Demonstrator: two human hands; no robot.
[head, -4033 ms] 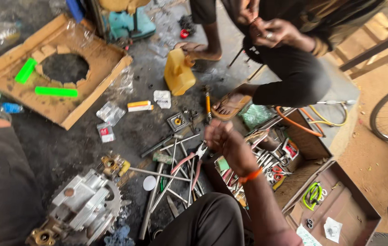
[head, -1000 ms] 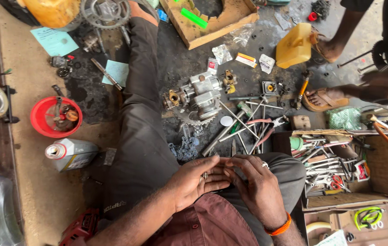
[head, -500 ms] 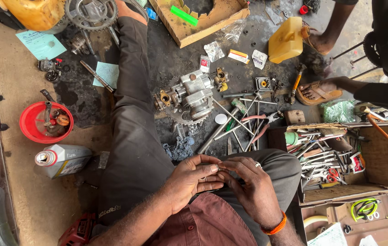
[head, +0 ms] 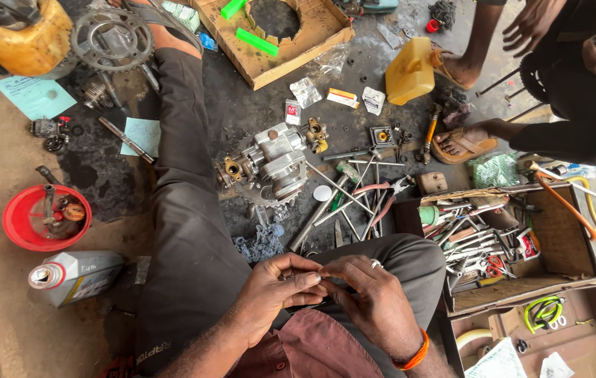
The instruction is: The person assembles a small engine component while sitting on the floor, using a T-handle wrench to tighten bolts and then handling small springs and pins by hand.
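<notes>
grease-dark floor, two hands closed on one tiny part

grease and oil stained the floor (head: 102, 175) where the person sat with grey-trousered legs stretched out among scattered engine parts. largest of the clutter was an open wooden toolbox (head: 564, 238) to the right, crammed with pliers, scissors and loose tools. ahead of the knees lay a metal engine block (head: 277, 157) with brass fittings, well apart from the hands, with a fan of long rods and spanners (head: 354, 203) just beside it. to the left stood a red bowl (head: 42, 217) of small parts and, nearer the person, a grey oil bottle (head: 77, 274) on its side.

the step in hand looked like close fingertip work over the lap: fitting or freeing something very small. the left hand (head: 273, 294) and the right hand (head: 375, 301) were pressed together at the fingertips, both pinching a small part (head: 322, 278) between them; it was too small and too hidden to name. a ring showed on the right hand and an orange band (head: 413, 357) on its wrist.

the next move seemed to call for a steady pinch and a slow turn, since anything dropped would vanish in the litter below.
</notes>
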